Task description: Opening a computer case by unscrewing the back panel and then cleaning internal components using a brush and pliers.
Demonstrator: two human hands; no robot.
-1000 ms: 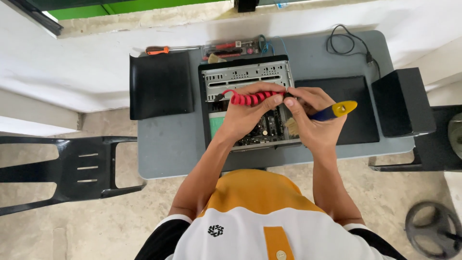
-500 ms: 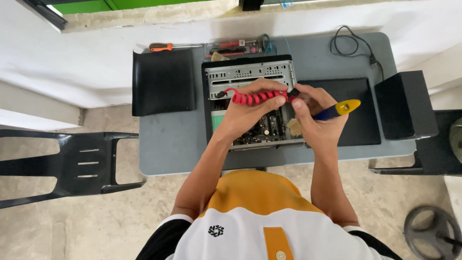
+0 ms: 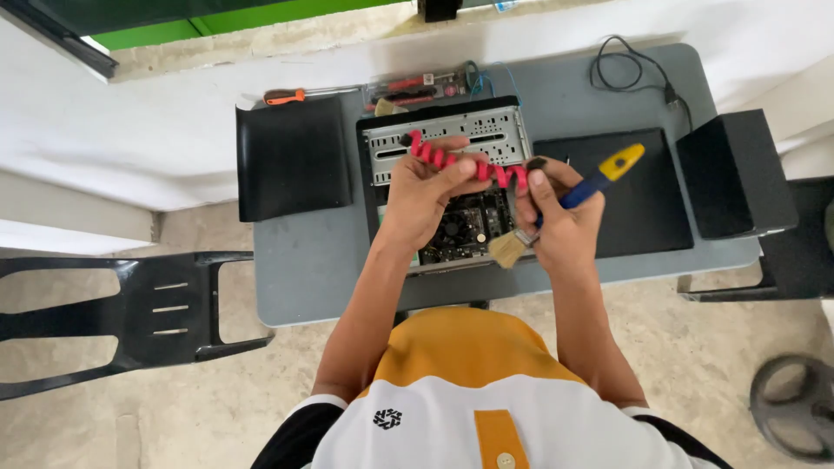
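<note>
An open computer case (image 3: 452,130) lies on a grey table (image 3: 313,260), its motherboard showing. Over the case, my left hand (image 3: 430,191) grips a red folded flat cable (image 3: 465,165) that stretches across to my right hand. A paintbrush (image 3: 565,204) with a blue-and-yellow handle sits in my right hand (image 3: 560,221), bristles pointing down-left, while that hand's fingertips pinch the cable's right end.
A black case panel (image 3: 291,156) lies left of the case, another black panel (image 3: 638,195) to the right. An orange-handled screwdriver (image 3: 287,95), a tool tray (image 3: 417,87) and a black cable (image 3: 630,74) are at the table's back. A black box (image 3: 738,169) and a black chair (image 3: 130,313) flank the table.
Both hands have lifted the red cable a little higher over the case. The brush has tilted, its yellow end raised further.
</note>
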